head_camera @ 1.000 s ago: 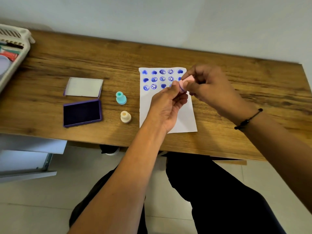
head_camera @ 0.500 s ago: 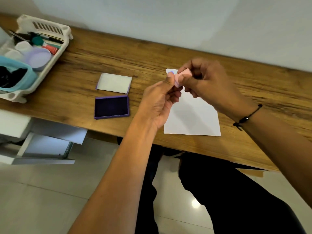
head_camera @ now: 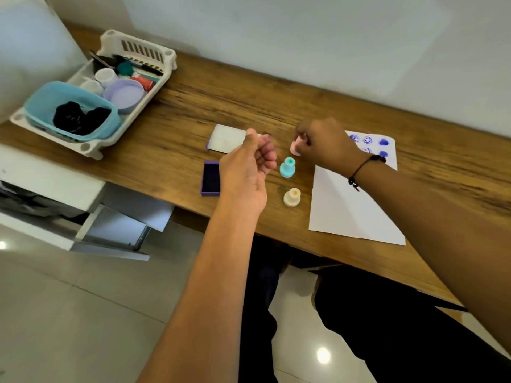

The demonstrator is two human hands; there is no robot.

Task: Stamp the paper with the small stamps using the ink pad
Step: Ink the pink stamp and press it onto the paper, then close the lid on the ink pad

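My right hand (head_camera: 323, 143) pinches a small pink stamp (head_camera: 294, 147), holding it low over the wood just behind the teal stamp (head_camera: 287, 167). A cream stamp (head_camera: 292, 197) stands nearer the table's front edge. My left hand (head_camera: 249, 168) hovers loosely curled and holds nothing; it covers most of the purple ink pad (head_camera: 210, 178). The pad's lid (head_camera: 226, 139) lies behind it. The white paper (head_camera: 348, 208) lies to the right, with blue stamp marks (head_camera: 367, 139) along its far end, partly hidden by my right wrist.
A white basket (head_camera: 143, 48) at the table's left end holds a light-blue tub (head_camera: 69, 92), jars, lids and pens. The wooden table (head_camera: 193, 106) runs along a white wall. White furniture with an open drawer (head_camera: 121, 228) stands below on the left.
My hands have separated. The right hand carried the pink stamp left, off the paper, to a spot behind the teal stamp. The left hand let go. The camera swung left.
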